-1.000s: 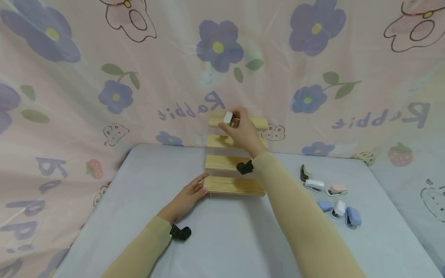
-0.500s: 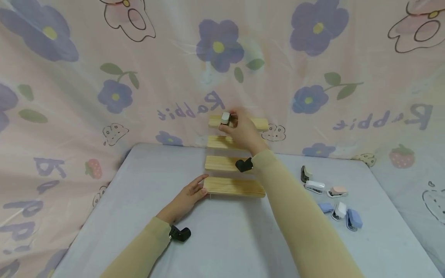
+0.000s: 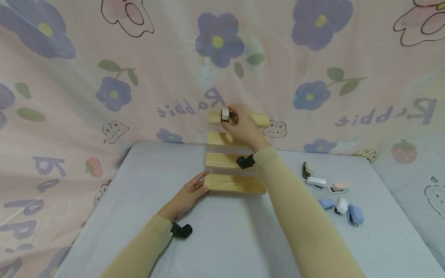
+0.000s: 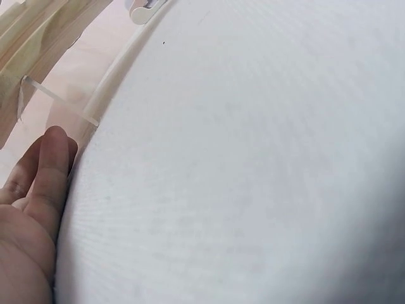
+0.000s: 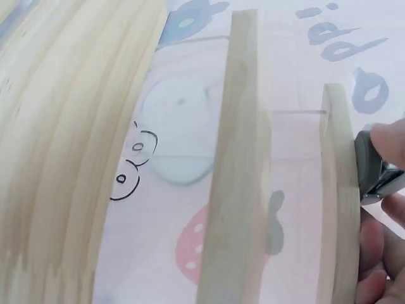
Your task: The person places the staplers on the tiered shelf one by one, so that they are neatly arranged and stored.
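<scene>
In the head view a tiered rack with pale wooden shelves [image 3: 235,183] and clear supports stands against the curtain. My right hand [image 3: 245,127] reaches to its top shelf [image 3: 260,120] and pinches a mini stapler [image 3: 225,114] with a white top and dark base, near that shelf's left end. In the right wrist view the stapler's dark end [image 5: 367,158] meets the top board's edge. My left hand [image 3: 185,197] rests at the left side of the lowest shelf; its fingers [image 4: 54,158] lie extended beside a clear support in the left wrist view.
Several mini staplers lie on the white-covered table at the right: a dark and beige one [image 3: 306,170], white ones [image 3: 316,183] [image 3: 340,206], a pink one [image 3: 339,187] and blue ones [image 3: 355,214] [image 3: 326,203]. A patterned curtain [image 3: 174,69] hangs behind and at the sides.
The stapler in my right hand has shifted slightly left and turned from tilted to straight on the top shelf. My left hand keeps its place at the rack; the view has tipped slightly down.
</scene>
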Tool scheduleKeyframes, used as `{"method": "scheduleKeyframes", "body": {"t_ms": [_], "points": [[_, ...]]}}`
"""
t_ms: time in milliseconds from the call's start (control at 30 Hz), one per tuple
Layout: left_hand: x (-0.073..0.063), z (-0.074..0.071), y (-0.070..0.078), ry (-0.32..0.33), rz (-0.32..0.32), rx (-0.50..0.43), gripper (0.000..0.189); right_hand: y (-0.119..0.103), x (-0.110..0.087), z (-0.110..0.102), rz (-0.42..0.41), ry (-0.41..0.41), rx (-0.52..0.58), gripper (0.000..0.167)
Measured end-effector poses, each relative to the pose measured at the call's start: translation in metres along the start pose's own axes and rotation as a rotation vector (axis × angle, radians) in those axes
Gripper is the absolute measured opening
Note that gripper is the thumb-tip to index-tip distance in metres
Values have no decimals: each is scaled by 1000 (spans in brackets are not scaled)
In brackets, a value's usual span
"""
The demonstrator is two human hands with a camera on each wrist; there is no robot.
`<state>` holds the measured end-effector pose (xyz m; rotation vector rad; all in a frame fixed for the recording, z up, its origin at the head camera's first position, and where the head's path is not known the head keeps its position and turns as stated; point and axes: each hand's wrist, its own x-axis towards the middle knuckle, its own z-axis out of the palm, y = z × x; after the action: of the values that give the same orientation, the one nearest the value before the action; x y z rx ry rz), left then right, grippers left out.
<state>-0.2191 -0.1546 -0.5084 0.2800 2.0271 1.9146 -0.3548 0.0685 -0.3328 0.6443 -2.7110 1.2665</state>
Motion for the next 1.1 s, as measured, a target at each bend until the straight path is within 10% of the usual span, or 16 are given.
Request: {"method": "scheduleKeyframes", "body": {"t_ms": [1100], "points": [[-1, -1, -2, 2, 10, 35, 60, -7, 5, 17, 26, 120, -147, 60]]}}
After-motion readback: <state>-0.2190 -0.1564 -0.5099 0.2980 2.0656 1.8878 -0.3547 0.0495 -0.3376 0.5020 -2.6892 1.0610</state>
